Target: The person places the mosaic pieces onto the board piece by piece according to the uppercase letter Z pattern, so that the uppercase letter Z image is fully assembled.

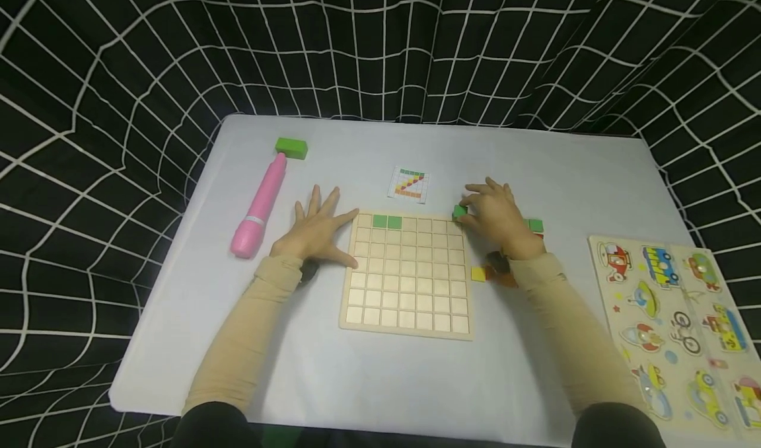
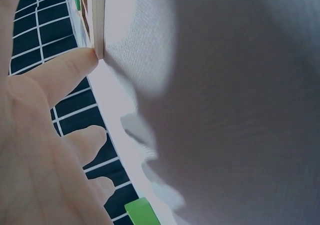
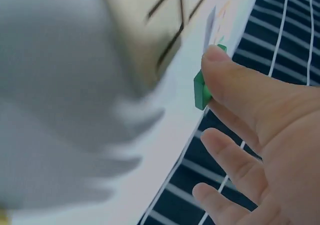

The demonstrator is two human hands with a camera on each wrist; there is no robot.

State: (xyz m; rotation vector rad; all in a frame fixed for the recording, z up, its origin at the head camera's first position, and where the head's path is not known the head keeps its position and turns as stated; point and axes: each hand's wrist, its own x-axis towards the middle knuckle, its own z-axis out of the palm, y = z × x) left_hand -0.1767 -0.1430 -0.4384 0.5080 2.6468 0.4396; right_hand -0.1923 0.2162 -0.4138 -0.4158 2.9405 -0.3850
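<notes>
Left hand (image 1: 310,234) is splayed wide, touching the left edge of a pale wooden gridded board (image 1: 415,284). Right hand (image 1: 495,213) pinches a small green block (image 1: 459,212) by the far right corner (fingers hide its long axis), and two green square pieces (image 1: 380,221) fill far-row slots.

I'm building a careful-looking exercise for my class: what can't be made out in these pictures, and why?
Head: number of loose tiles, partly covered by the right hand.
Head: vehicle puzzle, cut off by the right edge.
Head: pattern card, squares too small to count surely.
Left wrist: green block, cut off by the bottom edge.
Right wrist: green tile, partly behind the thumb.
</notes>
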